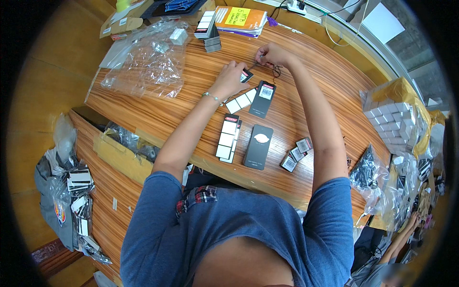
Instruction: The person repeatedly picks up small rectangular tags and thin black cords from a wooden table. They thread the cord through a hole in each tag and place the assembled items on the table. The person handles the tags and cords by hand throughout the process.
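Near the table's middle my left hand (230, 80) is closed over a small black hang tag (246, 75), pressing it toward the wood. To its right my right hand (274, 54) pinches a thin dark string that runs from that tag. Below it, a loop of dark string (276, 71) leads down to a larger black tag (262, 99) with a white barcode sticker. A white label strip (241, 101) lies partly beside that tag. Closer to me are overlapping label strips (227, 137), a stack of black tags (258, 147) and several small barcoded tag bundles (296, 155).
Clear plastic bags (148, 62) spread over the far left. A stack of tags (209, 36) stands beside an orange notebook (239, 20). At right sit a box of small white packs (392, 119) and a bag of dark strings (366, 170). Another person's arm (404, 237) shows lower right.
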`<state>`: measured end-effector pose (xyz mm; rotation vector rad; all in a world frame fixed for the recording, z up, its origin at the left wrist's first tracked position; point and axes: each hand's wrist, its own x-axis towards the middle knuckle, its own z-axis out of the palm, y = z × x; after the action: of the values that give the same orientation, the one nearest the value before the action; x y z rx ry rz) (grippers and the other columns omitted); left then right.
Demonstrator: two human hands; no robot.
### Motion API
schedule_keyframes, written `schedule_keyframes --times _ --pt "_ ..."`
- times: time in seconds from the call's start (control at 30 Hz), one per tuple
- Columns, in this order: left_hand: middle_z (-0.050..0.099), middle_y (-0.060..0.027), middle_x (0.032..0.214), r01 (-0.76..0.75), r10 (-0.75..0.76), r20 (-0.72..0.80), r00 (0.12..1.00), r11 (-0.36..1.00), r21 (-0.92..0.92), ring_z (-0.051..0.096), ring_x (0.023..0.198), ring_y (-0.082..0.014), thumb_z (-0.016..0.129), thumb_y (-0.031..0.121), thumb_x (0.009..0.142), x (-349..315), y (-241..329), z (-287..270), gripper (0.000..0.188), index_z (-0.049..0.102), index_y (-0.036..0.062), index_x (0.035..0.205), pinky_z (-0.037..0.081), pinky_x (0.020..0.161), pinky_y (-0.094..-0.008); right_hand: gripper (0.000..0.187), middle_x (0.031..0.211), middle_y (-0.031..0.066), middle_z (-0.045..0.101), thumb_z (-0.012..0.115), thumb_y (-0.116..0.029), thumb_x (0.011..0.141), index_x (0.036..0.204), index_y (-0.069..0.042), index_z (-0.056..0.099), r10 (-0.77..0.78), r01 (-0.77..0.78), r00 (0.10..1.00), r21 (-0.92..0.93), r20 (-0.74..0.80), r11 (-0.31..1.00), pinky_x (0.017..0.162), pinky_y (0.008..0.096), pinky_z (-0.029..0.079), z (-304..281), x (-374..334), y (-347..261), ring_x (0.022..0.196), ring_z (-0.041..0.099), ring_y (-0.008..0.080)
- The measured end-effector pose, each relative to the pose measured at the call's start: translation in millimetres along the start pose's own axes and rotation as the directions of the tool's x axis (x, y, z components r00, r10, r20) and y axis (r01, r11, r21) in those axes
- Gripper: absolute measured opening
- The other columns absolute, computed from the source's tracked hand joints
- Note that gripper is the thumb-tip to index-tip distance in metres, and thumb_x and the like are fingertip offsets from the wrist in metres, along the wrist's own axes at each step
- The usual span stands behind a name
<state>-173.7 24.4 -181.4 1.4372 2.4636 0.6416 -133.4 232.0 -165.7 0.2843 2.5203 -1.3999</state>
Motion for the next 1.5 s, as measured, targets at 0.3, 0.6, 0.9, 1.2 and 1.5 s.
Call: schedule_keyframes --times 0.3,0.6,0.9,1.2,1.5 --pt "0.043 -0.0205 0.112 0.057 -0.058 0.053 0.997 0.998 0.014 0.041 0.108 -0.0377 0.071 0.033 0.066 2 0 -1 0.065 0.047 0.0067 0.122 0.036 0.093 -0.0403 0.008 0.063 -0.0009 0.055 0.057 -0.005 0.074 0.080 -0.008 0.060 0.001 -0.001 1.000 0.051 0.008 0.999 0.044 0.0216 0.038 3 17 14 0.051 0.048 0.0081" --pt "0.043 -0.0198 0.111 0.036 -0.036 0.018 0.999 0.999 -0.003 0.044 0.105 -0.0392 0.066 0.021 0.067 1 -2 -2 0.051 0.051 0.0050 0.113 0.041 0.089 -0.0421 0.022 0.066 0.0002 0.055 0.056 -0.001 0.074 0.095 -0.006 0.060 0.076 -0.079 0.988 0.018 0.131 0.997 0.044 0.0188 0.036 -15 26 9 0.051 0.046 0.0060" --pt "0.046 -0.0199 0.107 0.083 -0.083 0.011 0.996 0.996 0.017 0.046 0.101 -0.0374 0.067 0.022 0.069 -6 9 -3 0.053 0.050 0.0039 0.115 0.040 0.089 -0.0403 0.018 0.067 -0.0003 0.057 0.058 -0.003 0.072 0.090 -0.006 0.058 0.109 -0.116 0.993 0.160 0.056 0.980 0.040 0.0192 0.033 -47 39 30 0.047 0.043 0.0050" --pt "0.037 -0.0224 0.124 0.105 -0.105 -0.034 0.994 0.994 -0.009 0.033 0.115 -0.0381 0.066 0.034 0.071 -12 8 -1 0.065 0.042 0.0061 0.124 0.034 0.094 -0.0472 0.015 0.070 -0.0020 0.059 0.064 -0.013 0.075 0.089 -0.008 0.059 0.177 -0.174 0.976 0.037 -0.130 0.984 0.045 0.0192 0.036 -61 48 29 0.053 0.048 0.0060" --pt "0.038 -0.0172 0.127 -0.011 0.015 -0.036 0.999 0.994 0.113 0.033 0.116 -0.0336 0.061 0.036 0.078 -32 18 -13 0.055 0.045 0.0070 0.122 0.030 0.097 -0.0466 0.014 0.080 0.0107 0.065 0.060 -0.009 0.074 0.087 -0.003 0.061 -0.301 0.151 0.897 -0.414 -0.324 0.898 0.065 0.0312 0.046 -43 9 27 0.069 0.060 0.0203"
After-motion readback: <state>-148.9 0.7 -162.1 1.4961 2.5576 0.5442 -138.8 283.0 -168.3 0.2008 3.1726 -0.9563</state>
